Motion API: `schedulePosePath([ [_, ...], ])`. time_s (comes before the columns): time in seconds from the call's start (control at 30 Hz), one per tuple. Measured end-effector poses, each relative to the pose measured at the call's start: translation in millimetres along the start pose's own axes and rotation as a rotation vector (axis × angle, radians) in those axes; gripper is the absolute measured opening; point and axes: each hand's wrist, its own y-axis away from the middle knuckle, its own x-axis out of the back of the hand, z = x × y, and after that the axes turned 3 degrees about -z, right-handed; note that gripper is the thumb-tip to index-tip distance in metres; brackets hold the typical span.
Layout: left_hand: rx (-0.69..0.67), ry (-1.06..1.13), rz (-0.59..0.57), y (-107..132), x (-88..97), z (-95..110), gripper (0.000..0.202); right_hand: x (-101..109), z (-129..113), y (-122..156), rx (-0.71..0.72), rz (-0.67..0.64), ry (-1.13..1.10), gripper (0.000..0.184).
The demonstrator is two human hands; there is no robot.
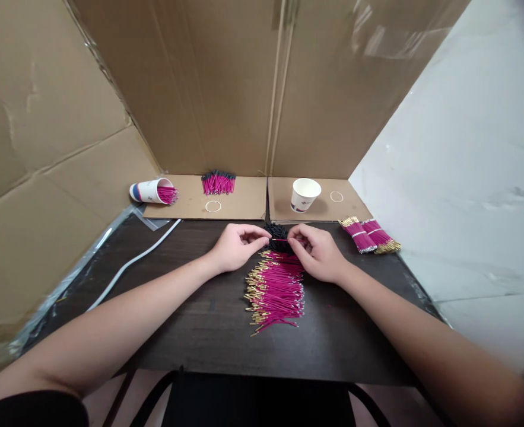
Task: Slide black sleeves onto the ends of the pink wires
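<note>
Over a pile of small black sleeves (276,229), a thin magenta wire (280,239) stretches between my two hands. My left hand (240,247) pinches at the wire's left end; whether a small sleeve is also between those fingertips is hidden. The fingertips of my right hand (318,254) are closed on the wire's other end. Just below the hands lies a spread heap of loose magenta wires (279,287), most gold tips pointing left and silvery tips right.
Behind, a cardboard strip (248,204) bears magenta wires with black ends (218,183), a tipped paper cup (148,191) holding wires, an upright cup (305,196) and two rubber bands (213,206). Banded wire bundles (368,236) lie right; a white cable (132,261) runs left. Cardboard walls (217,83) enclose the table.
</note>
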Motion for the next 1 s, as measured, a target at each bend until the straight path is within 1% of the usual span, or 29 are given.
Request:
schedulePosePath([
  [0.1, -0.008, -0.012, -0.014, 1.4, 0.0, 0.0, 0.029, -1.5, -1.2, 0.3, 0.005, 0.003, -0.016, 0.011],
  [0.27, -0.036, -0.043, -0.027, 1.9, -0.4, 0.0, 0.026, -2.6, -1.5, 0.3, -0.033, 0.010, -0.049, 0.013],
  [0.63, -0.057, -0.075, -0.020, 2.0, -2.2, -1.7, 0.026, -4.2, -2.0, 0.5, -0.090, 0.007, -0.120, 0.017],
  [1.0, -0.080, -0.133, -0.018, 3.1, -1.5, -1.7, 0.025, -5.0, 0.8, 0.7, -0.120, 0.015, -0.101, 0.019],
])
